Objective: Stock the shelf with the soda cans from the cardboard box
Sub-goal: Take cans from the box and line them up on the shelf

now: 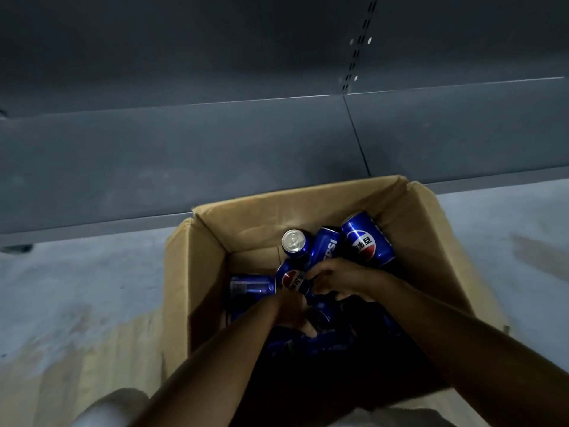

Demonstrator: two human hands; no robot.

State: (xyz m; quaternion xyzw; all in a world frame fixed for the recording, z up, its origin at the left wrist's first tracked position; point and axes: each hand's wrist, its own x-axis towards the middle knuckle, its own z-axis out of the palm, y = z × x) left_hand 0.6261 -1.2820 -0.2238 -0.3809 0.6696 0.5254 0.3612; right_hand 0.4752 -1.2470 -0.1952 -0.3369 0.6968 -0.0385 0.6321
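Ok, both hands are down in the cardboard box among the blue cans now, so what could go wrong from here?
1. The blue soda cans lie jumbled; the logo can leaning at the far wall could roll or drop when neighbours are pulled.
2. The right hand and left hand crowd one spot and may knock each other's grip.
3. The brown cardboard box is dark near the bottom, so cans there are hard to judge; the grey metal shelf is not yet stocked.

My only view: head camera, looking steeply down into cardboard box (209,272), close above it; shelf (184,155) straight ahead.
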